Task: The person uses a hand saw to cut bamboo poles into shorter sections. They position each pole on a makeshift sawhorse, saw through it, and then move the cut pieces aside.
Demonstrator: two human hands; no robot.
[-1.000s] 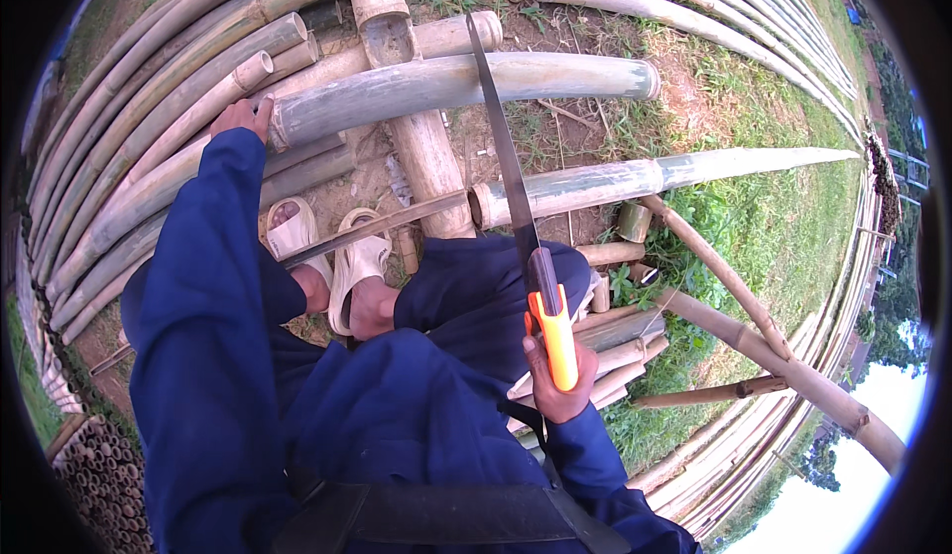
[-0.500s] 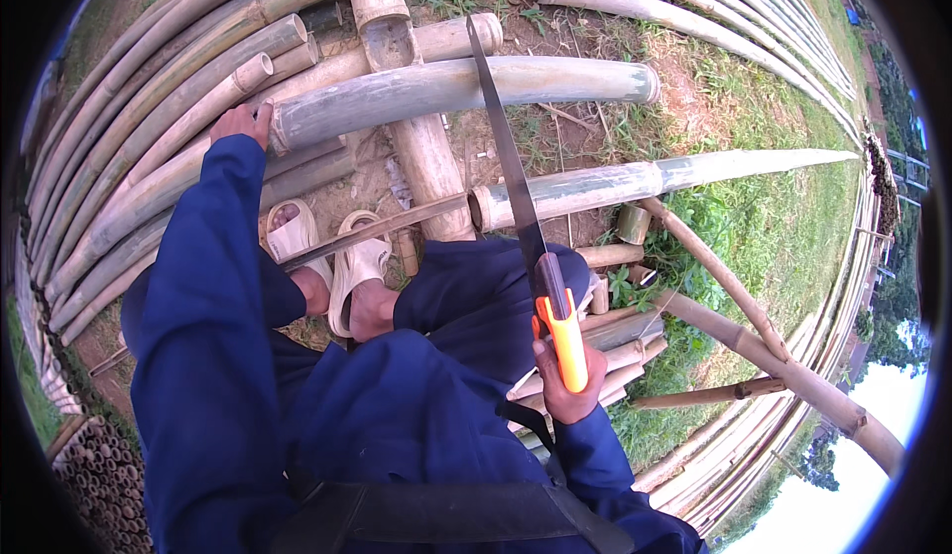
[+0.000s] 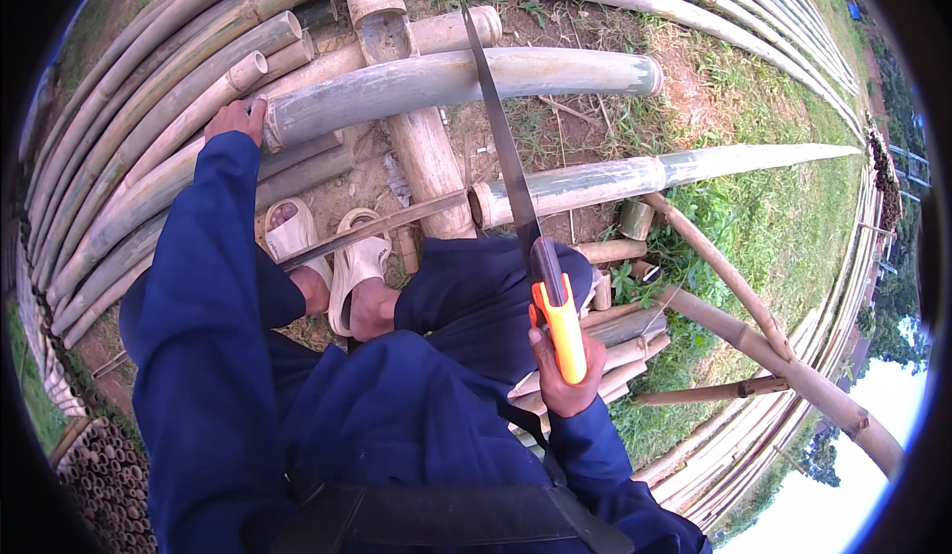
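My right hand point(image 3: 572, 375) is closed round the orange and yellow handle of a handsaw point(image 3: 511, 167). The saw's long dark blade points away from me and crosses a thick grey-green bamboo pole point(image 3: 397, 88). Whether its teeth have cut into the wall I cannot tell. My left hand point(image 3: 236, 123) grips this pole at a joint on the left, fingers curled over it. Beneath the pole lies a bamboo support point(image 3: 431, 157) with a notched, upright-looking end piece point(image 3: 382, 28) at the far side.
Several bamboo poles point(image 3: 149, 108) lie side by side at left. Another pole point(image 3: 575, 192) lies beyond my right knee, with a split strip point(image 3: 377, 227) near its end. Cut pieces point(image 3: 635, 341) lie by my right hand. A bamboo frame point(image 3: 734, 336) stands at right. My sandalled feet are below the work.
The saw and my right hand have moved slightly forward, away from me. My left hand keeps its hold on the pole.
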